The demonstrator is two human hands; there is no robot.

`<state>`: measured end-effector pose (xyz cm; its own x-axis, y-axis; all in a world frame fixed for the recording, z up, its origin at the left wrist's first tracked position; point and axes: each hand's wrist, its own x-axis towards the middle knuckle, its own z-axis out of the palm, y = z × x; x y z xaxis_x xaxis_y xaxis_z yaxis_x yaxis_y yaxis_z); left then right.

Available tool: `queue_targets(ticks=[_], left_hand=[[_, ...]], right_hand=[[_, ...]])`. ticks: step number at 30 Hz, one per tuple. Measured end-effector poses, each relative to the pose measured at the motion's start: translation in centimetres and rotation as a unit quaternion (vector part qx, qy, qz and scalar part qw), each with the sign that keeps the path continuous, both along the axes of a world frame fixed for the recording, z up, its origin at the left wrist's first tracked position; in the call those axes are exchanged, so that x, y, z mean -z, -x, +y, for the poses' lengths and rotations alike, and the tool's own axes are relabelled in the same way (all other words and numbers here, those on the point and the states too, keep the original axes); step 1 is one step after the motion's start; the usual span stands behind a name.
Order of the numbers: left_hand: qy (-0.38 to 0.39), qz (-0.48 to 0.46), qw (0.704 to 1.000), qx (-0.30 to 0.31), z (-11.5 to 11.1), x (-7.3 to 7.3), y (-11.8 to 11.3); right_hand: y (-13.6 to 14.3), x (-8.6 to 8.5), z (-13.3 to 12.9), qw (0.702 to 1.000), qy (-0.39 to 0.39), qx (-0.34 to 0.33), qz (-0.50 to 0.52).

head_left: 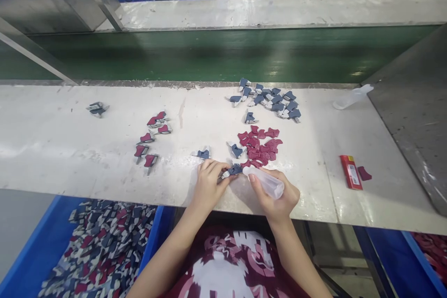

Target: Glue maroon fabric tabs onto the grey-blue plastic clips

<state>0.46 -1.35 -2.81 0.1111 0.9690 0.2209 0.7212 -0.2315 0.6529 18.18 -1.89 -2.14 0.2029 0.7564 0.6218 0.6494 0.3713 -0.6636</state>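
My left hand (211,180) pinches a dark blue and grey part (234,169) near the front of the white table. In my right hand (280,195) is a translucent bottle (267,183), its narrow end close to that part. Just behind lie a heap of maroon pieces (260,149) and two loose blue-grey parts, one (236,150) beside the heap and another (203,153) further left. More blue-grey parts (275,99) are grouped towards the back. Several parts with maroon tops (141,150) sit to the left.
A green belt (216,56) runs behind the table (70,149). On the right are a second bottle (352,97), a red box (350,172) and a metal panel (415,116). A blue bin (21,265) of mixed parts stands below left, another (424,265) below right.
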Motion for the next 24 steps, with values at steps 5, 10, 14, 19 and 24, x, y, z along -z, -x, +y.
queue_targets(ticks=[5,10,14,19,24], left_hand=[[-0.009,0.005,1.000,0.001,0.02,0.18,0.04],[-0.013,0.010,1.000,-0.002,-0.05,0.24,0.13],[-0.016,0.017,1.000,-0.001,-0.05,0.17,0.09],[-0.018,0.015,1.000,0.001,-0.02,0.08,-0.05],[-0.022,0.012,1.000,0.004,0.02,-0.03,-0.01]], right_hand=[[-0.18,0.35,-0.24,1.000,0.015,0.009,0.022],[-0.20,0.33,-0.61,0.998,0.031,0.008,0.057],[-0.25,-0.03,-0.80,0.995,0.048,0.015,0.083],[-0.24,-0.26,-0.78,0.994,0.054,0.007,0.090],[0.32,-0.44,-0.73,0.994,0.061,-0.012,0.090]])
